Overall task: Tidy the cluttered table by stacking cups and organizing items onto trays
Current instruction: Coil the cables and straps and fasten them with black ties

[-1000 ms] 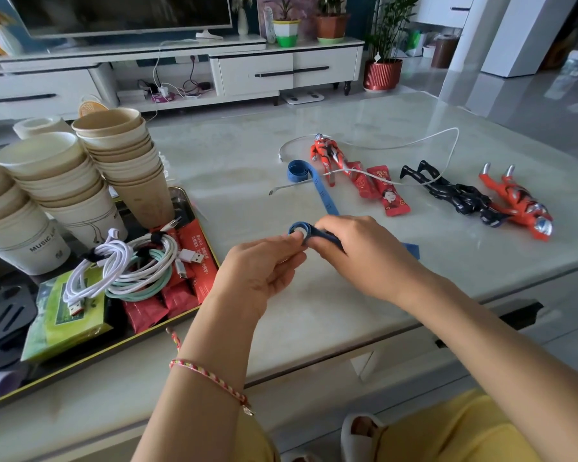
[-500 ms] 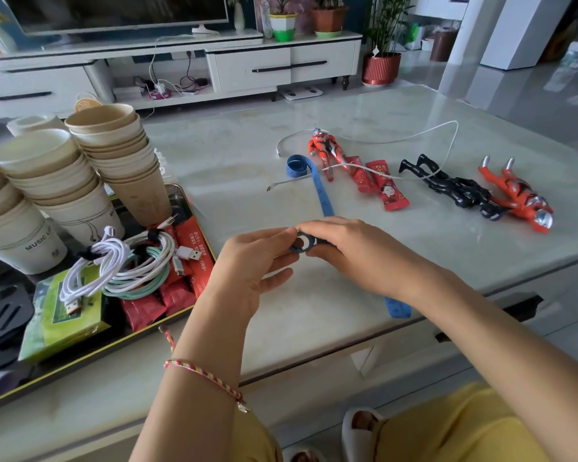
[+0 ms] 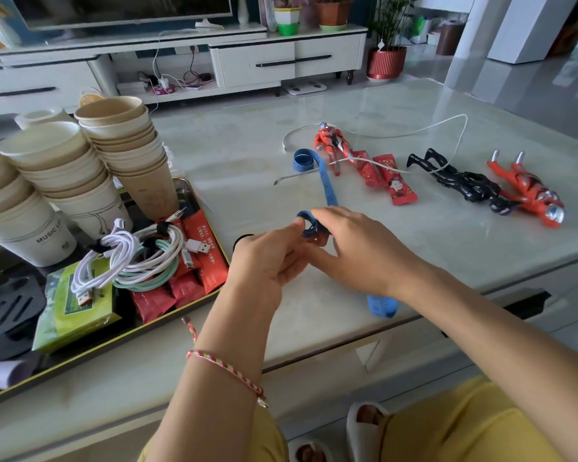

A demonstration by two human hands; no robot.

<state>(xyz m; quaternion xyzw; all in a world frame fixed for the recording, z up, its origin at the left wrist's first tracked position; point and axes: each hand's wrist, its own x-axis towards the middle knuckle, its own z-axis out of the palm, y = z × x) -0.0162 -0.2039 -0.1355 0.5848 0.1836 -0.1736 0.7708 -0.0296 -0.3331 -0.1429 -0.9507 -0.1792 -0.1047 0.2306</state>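
Observation:
A blue measuring tape (image 3: 326,183) runs across the pale table (image 3: 247,155), and part of it is wound into a small coil between my hands. My left hand (image 3: 267,261) pinches the coil with thumb and fingers. My right hand (image 3: 361,251) grips the tape right beside the coil. A loose end of the tape hangs over the table's front edge under my right wrist, and the far end is curled near a red toy figure (image 3: 332,145). Stacked paper cups (image 3: 127,148) stand on a dark tray (image 3: 121,338) at the left.
The tray also holds bundled charging cables (image 3: 137,258), red sachets (image 3: 197,268) and a green packet (image 3: 70,305). On the table lie a loose white cable (image 3: 414,131), two red sachets (image 3: 387,178), a black figure (image 3: 461,181) and another red figure (image 3: 528,188).
Both hands have turned the coil and taken in more tape. The loose end has slid from the tabletop down over the front edge.

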